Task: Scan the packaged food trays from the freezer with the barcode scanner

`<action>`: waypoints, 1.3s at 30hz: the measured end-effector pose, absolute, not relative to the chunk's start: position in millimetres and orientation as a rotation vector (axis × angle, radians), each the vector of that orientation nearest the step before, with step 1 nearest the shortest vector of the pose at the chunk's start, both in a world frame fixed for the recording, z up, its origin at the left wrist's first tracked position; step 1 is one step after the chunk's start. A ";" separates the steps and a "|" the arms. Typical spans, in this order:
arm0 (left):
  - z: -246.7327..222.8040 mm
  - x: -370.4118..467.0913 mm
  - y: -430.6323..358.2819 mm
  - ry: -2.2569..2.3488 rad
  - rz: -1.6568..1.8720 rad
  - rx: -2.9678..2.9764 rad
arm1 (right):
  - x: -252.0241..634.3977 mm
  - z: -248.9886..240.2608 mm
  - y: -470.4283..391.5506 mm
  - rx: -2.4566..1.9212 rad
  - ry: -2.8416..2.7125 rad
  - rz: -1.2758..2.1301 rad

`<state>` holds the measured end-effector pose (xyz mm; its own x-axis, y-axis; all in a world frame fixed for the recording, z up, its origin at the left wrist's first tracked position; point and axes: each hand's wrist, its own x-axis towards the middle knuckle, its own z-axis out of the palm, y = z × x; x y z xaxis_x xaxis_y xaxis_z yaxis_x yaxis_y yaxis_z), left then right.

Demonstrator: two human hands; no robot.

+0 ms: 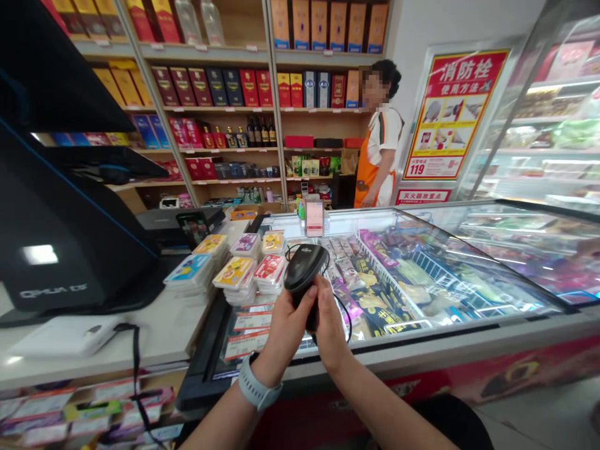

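Observation:
A black handheld scanner is held upright in front of me, above the near end of a glass-topped freezer. My left hand, with a pale watch strap on its wrist, is closed round the scanner's handle from the left. From the right, my right hand wraps the same handle. A black cable loops beside the scanner. Just left of it, stacks of packs with yellow, purple and red lids sit on the freezer's corner. Beyond the scanner stands a small pink-and-white screen.
A black checkout terminal and a white box with a cable stand on the left counter. Wrapped goods in baskets lie under the freezer glass. A person in an orange apron stands behind it, near shelves of boxes.

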<state>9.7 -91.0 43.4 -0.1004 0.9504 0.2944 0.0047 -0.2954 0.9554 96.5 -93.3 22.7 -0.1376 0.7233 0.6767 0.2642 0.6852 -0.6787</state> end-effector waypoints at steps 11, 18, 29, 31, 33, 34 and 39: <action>80.1 -78.5 -112.7 1.452 1.430 1.406 | 149.7 43.0 -14.2 -0.956 -2.039 0.133; 75.7 -90.1 -117.9 1.505 1.378 1.428 | 71.5 17.5 12.4 -0.645 -2.540 -0.308; 75.2 -100.3 -102.2 1.507 1.357 1.433 | 63.6 -0.9 79.1 -0.567 -2.648 -0.332; 77.9 -97.4 -95.2 1.506 1.340 1.455 | 68.0 2.1 82.2 -0.568 -2.661 -0.329; 81.5 -95.6 -87.1 1.478 1.333 1.484 | 73.2 4.5 82.3 -0.593 -2.622 -0.279; 83.3 -95.4 -82.9 1.463 1.334 1.503 | 75.9 5.4 81.4 -0.624 -2.571 -0.242; 86.9 -95.2 -65.6 1.483 1.331 1.610 | 79.6 10.1 72.6 -0.837 -2.264 -0.126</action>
<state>-95.2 -65.6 86.9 -0.1112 0.9529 0.2822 0.3834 -0.2209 0.8968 79.6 72.6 10.1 -0.5389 0.5326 0.6526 0.6020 0.7854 -0.1439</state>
